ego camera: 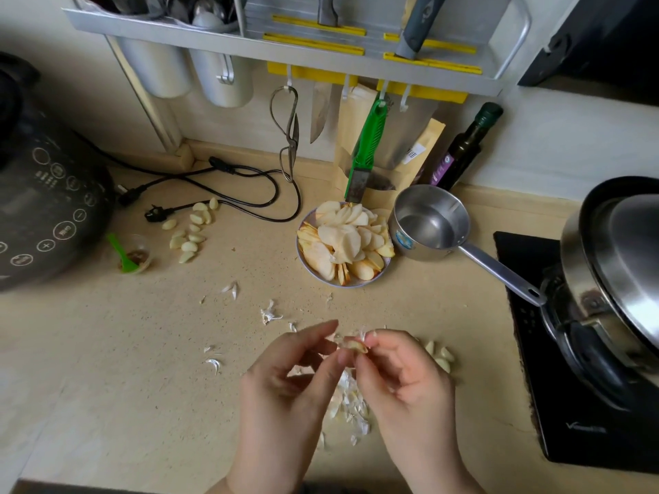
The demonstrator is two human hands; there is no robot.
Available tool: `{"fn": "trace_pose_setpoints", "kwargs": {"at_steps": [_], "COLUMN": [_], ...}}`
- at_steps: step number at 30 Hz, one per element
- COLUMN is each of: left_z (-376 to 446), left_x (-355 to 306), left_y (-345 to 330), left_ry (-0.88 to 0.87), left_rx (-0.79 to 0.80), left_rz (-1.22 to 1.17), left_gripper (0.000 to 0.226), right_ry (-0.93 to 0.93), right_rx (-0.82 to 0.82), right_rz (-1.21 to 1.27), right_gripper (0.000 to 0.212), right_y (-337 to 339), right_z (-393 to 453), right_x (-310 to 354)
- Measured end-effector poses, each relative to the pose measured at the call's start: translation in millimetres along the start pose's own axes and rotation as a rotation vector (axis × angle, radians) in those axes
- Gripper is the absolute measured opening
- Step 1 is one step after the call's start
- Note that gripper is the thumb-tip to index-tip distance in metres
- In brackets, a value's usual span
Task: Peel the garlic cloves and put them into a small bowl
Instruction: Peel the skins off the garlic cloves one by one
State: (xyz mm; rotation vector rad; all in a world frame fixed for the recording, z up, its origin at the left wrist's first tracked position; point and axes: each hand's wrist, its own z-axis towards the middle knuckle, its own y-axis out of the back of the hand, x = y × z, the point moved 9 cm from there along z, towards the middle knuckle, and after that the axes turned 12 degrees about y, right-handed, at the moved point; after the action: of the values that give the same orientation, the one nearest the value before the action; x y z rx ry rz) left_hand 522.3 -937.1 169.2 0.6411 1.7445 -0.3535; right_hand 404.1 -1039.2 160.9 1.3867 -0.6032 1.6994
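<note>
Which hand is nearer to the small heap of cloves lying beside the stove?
Right. The right hand is next to the heap of cloves, which lies just past its knuckles. The left hand is farther off, on the other side of the right hand.

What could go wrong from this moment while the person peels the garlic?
1. The clove is only pinched between the fingers of the left hand and right hand; it could slip onto the counter.
2. Loose skins lie beside the cloves near the right hand, so they may mix.
3. No small bowl is visible; another pile of cloves lies far off by the power cord.
</note>
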Motion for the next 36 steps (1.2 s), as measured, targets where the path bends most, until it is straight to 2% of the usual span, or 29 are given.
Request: {"fn": "trace_pose_setpoints", "kwargs": {"at_steps": [3,5,8,10,13,16,18,21,23,25,31,34,36], "left_z": [-2.8,-2.4,2.2,4.5,-2.8,-16.9,-17.3,-6.3,0.3,2.0,-3.4,-1.9,-1.6], "left_x": [-20.4,-26.4,-31.6,-35.1,-47.3,-55.4,-55.0,-41.6,-26.6,-19.4,-32.4,-36.6,-41.0], "left_y": [-3.3,-3.2,-3.0,-6.3,-26.3,-38.8,-35.3,-24.1,-21.1,-23.1,-28.6,-26.5,-24.1], "left_ry": [-0.178,-0.226,-0.213,-0.227,-0.41,-0.58,-0.537,-0.286,-0.101,-0.022,-0.258,-0.285,-0.322], "left_rx": [0.043,0.059,0.086,0.142,0.346,0.437,0.393,0.301,0.314,0.375,0.382,0.342,0.305], "left_rz": [0.122,0.181,0.251,0.341,0.569,0.68,0.615,0.443,0.339,0.307,0.456,0.419,0.395], "left_gripper": [0.013,0.013,0.016,0.019,0.007,0.014,0.013,0.007,0.01,0.009,0.009,0.012,0.009], "right_ry": [0.182,0.242,0.112,0.098,0.054,-0.069,-0.075,-0.022,0.014,0.023,0.002,-0.005,-0.044], "right_rx": [0.052,0.084,0.107,0.154,0.264,0.288,0.254,0.236,0.258,0.281,0.376,0.395,0.342], "right_rz": [-0.141,-0.15,-0.044,-0.019,0.011,0.101,0.089,0.005,-0.07,-0.095,-0.125,-0.045,0.063], "right_gripper": [0.024,0.021,0.015,0.01,0.019,0.011,0.008,0.012,0.018,0.019,0.016,0.017,0.015], "right_y": [3.7,6.1,10.1,11.3,10.1,9.5,12.3,14.0,11.9,9.1,1.6,-2.4,-0.6], "right_z": [9.6,12.5,14.9,18.6,23.9,25.9,28.6,31.7,31.8,31.7,31.3,31.1,30.5], "right_x": [18.1,24.0,16.7,18.1,19.4,16.2,18.2,24.4,26.3,26.9,23.3,20.6,14.4]}}
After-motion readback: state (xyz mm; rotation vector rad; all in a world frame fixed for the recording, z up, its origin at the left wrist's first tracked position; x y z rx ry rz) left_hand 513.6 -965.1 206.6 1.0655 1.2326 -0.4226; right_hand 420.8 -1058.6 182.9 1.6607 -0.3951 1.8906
